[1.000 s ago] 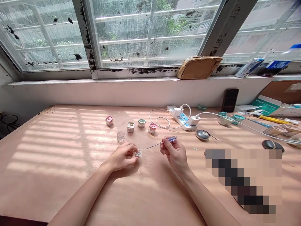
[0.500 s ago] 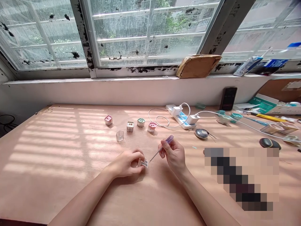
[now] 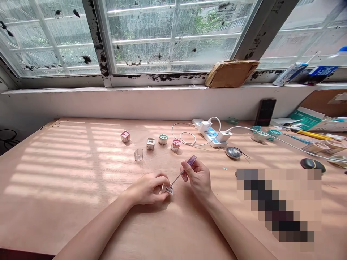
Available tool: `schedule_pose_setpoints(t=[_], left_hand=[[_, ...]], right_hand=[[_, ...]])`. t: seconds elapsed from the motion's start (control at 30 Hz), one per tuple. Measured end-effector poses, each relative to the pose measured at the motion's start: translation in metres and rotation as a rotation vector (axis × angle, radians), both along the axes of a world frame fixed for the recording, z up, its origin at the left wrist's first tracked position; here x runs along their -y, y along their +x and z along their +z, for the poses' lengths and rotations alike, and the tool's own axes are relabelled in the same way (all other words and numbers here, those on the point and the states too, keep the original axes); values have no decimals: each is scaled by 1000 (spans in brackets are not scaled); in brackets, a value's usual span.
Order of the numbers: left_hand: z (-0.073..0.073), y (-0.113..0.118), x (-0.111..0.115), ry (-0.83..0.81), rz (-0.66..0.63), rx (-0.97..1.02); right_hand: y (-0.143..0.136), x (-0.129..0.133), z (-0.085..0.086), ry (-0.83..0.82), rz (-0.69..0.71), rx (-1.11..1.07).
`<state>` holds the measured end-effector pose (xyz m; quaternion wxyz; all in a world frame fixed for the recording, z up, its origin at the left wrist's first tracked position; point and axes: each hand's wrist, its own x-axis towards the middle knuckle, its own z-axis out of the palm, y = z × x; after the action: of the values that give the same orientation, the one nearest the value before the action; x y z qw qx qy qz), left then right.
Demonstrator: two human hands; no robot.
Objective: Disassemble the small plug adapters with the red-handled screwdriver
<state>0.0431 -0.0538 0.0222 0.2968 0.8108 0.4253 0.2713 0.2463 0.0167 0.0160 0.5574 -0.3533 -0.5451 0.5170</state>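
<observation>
My left hand (image 3: 148,187) is closed on a small white pencil sharpener (image 3: 170,190), holding it just above or on the table; its metal blade part faces right. In my right hand (image 3: 200,178), a screwdriver (image 3: 192,160) with a purple see-through handle is gripped, its thin shaft slanting down left. The tip meets the top edge of the sharpener, though exact contact is too small to tell. Beyond my hands stand a clear plastic cup (image 3: 138,155) and sharpeners with two-hole tops: pink (image 3: 125,136), cream (image 3: 150,144), green (image 3: 163,139) and darker pink (image 3: 176,144).
A white power strip (image 3: 210,134) with plugged-in chargers and a looping cable lies at the back. To the right are a silver mouse-like object (image 3: 233,152), a black mouse (image 3: 312,164), a phone (image 3: 265,112) against the wall and a yellow cutter (image 3: 311,134). A blurred patch covers the right front.
The screwdriver tip has moved left and down onto the sharpener, with my right hand shifting slightly left. The sharpener in my left hand has moved slightly right and tilted.
</observation>
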Motion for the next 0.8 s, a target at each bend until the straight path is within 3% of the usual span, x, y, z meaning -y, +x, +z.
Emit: schedule_pose_setpoints(t=[0.8], left_hand=[[0, 2, 0, 19, 6, -8]], right_hand=[[-2, 4, 3, 11, 34, 12]])
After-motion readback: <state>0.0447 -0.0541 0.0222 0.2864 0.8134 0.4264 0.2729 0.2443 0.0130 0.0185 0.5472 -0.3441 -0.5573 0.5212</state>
